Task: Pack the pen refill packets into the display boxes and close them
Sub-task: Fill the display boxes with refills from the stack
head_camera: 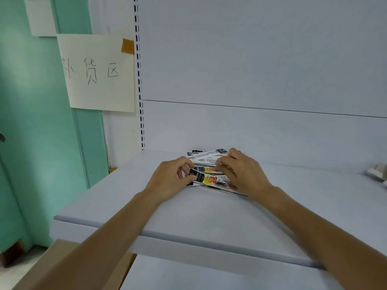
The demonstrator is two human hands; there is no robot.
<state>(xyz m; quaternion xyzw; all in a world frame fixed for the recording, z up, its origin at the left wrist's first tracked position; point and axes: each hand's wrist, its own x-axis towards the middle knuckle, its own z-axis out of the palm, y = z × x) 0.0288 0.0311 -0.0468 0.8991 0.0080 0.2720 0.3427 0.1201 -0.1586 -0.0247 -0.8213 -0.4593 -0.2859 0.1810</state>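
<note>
A loose pile of pen refill packets (209, 159) lies on the pale shelf (199, 210) near the back panel. They are long, narrow sleeves printed in black, white, yellow and red. My left hand (170, 181) pinches the black left end of the front packets. My right hand (244, 174) curls over their right end, fingers on the pile. The lower packets are partly hidden under both hands. No display box shows.
A white object (377, 172) sits at the shelf's far right edge. A handwritten paper sign (98, 74) is taped to the wall at left, beside a green door. A brown cardboard box (62, 266) stands below the shelf's front left corner.
</note>
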